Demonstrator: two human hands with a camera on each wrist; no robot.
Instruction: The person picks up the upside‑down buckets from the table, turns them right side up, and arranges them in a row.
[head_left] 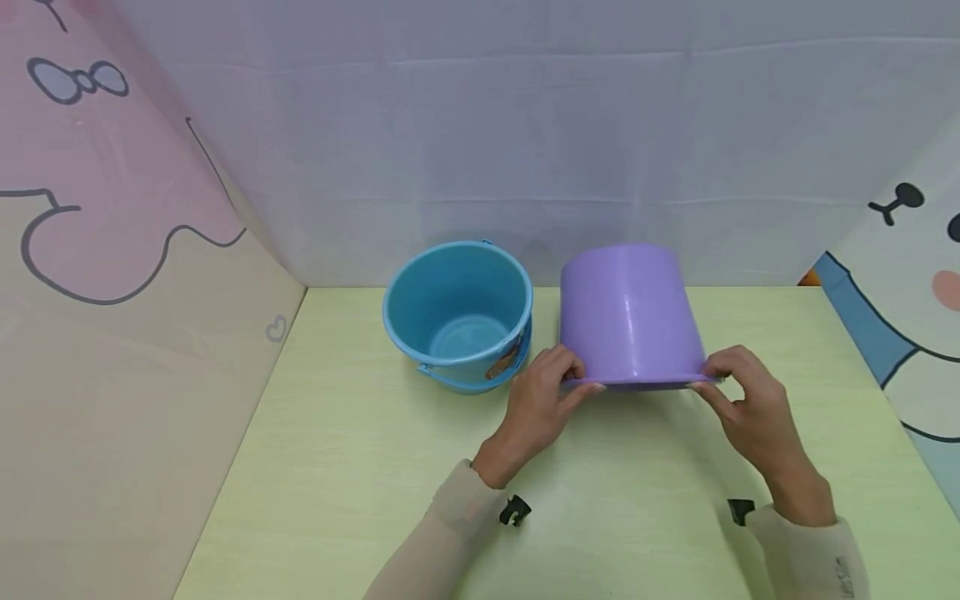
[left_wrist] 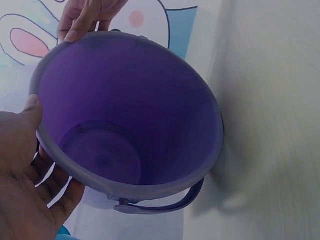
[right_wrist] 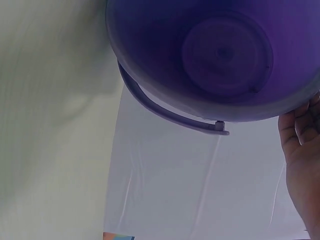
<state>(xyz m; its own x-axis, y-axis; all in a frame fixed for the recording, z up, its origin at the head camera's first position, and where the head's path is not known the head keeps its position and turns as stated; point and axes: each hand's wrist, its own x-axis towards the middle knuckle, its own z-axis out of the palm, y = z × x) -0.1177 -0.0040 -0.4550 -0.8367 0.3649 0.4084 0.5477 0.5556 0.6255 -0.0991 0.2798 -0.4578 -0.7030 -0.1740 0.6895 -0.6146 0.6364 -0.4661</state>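
Observation:
A purple bucket [head_left: 630,312] is tipped on its side, its open mouth facing me and its base toward the back. My left hand [head_left: 542,392] pinches the rim at the left, thumb inside and fingers around the outside. At the rim's right side my right hand [head_left: 753,408] pinches it the same way. The bucket's inside [left_wrist: 125,95] looks bare in the left wrist view. Its purple handle [right_wrist: 165,116] hangs along the rim's lower side in the right wrist view. Just left of it a blue bucket [head_left: 465,321] stands upright, its handle folded down and a brown picture on its side.
The pale yellow-green table [head_left: 315,483] carries both buckets. A whitish cloth wall [head_left: 525,150] rises right behind them. Printed panels, a pink-and-cream one [head_left: 127,217] and a white-and-blue one [head_left: 911,333], flank the table. Small black clips [head_left: 514,510] show by the wrists.

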